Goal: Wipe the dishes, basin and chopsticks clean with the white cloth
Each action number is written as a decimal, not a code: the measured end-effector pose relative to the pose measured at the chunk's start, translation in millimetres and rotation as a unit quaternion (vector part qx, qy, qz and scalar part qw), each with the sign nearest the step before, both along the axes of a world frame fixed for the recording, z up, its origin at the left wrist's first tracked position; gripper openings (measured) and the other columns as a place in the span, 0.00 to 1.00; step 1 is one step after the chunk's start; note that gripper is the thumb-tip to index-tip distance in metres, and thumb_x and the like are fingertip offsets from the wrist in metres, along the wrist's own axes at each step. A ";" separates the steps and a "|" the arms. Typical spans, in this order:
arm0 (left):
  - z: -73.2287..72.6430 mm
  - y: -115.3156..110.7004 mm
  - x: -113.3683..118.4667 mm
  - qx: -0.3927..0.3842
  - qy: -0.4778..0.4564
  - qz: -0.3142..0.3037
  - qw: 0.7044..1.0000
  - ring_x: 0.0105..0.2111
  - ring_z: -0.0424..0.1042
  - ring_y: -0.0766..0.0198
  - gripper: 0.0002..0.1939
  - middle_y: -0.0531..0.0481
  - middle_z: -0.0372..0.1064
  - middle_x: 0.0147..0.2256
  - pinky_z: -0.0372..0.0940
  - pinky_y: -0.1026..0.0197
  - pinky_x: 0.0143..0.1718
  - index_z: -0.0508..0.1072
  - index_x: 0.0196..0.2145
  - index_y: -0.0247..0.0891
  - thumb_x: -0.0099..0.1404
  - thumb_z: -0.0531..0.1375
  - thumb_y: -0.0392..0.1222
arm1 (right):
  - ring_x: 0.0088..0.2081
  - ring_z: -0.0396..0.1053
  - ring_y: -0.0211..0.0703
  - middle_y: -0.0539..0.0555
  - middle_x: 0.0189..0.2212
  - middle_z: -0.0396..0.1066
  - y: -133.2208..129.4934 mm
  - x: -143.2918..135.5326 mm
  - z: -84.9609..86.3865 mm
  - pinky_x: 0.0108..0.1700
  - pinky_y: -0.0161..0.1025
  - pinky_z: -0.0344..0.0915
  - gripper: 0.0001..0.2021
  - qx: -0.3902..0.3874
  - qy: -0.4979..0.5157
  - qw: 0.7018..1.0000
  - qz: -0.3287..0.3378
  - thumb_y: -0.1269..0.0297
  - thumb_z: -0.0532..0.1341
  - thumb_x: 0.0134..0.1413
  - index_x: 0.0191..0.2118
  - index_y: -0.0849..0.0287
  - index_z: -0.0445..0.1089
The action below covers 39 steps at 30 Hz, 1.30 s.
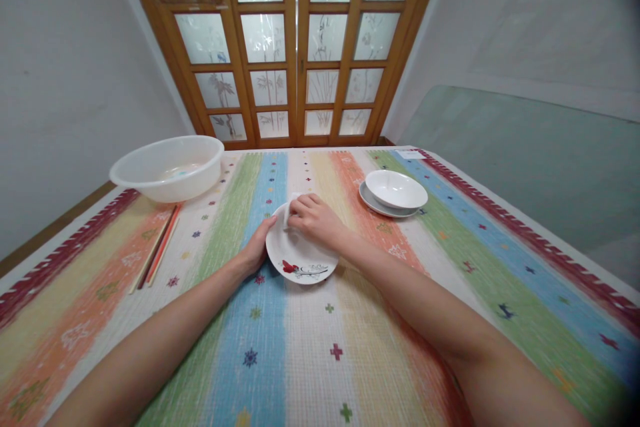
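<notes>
A white plate (303, 257) with a red and black floral pattern is at the middle of the striped tablecloth. My left hand (259, 243) grips its left rim, thumb on top and the other fingers hidden beneath. Over the plate's upper part, my right hand (317, 219) is closed on a white cloth or tissue (289, 212), which lies against the plate's surface. To the right, a white bowl (397, 189) rests on another plate (373, 203).
A translucent white basin (167, 170) stands at the back left. Chopsticks (159, 247) in red, brown and light wood lie in front of it. A white paper slip (410, 155) is near the far right edge. Wooden glass doors stand behind the table.
</notes>
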<state>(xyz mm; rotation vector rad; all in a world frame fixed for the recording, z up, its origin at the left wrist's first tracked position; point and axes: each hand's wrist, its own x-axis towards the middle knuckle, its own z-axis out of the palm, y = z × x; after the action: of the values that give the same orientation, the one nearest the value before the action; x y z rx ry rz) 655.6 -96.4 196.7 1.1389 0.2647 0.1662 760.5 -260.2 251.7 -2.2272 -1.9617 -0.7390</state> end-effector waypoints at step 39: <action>7.6 10.1 -5.7 0.213 -0.159 0.142 0.954 0.41 0.75 0.52 0.23 0.45 0.76 0.44 0.68 0.55 0.40 0.75 0.51 0.39 0.69 0.56 0.57 | 0.29 0.68 0.36 0.50 0.30 0.74 2.3 -13.4 -1.7 0.32 0.33 0.57 0.11 -0.115 0.518 0.847 -0.036 0.67 0.60 0.60 0.46 0.58 0.76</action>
<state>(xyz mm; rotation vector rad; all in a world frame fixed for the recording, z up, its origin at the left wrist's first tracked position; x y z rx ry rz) 649.9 -86.3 204.2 1.4749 0.1049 0.6817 747.1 -257.9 250.0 -2.0675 -1.4056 0.6577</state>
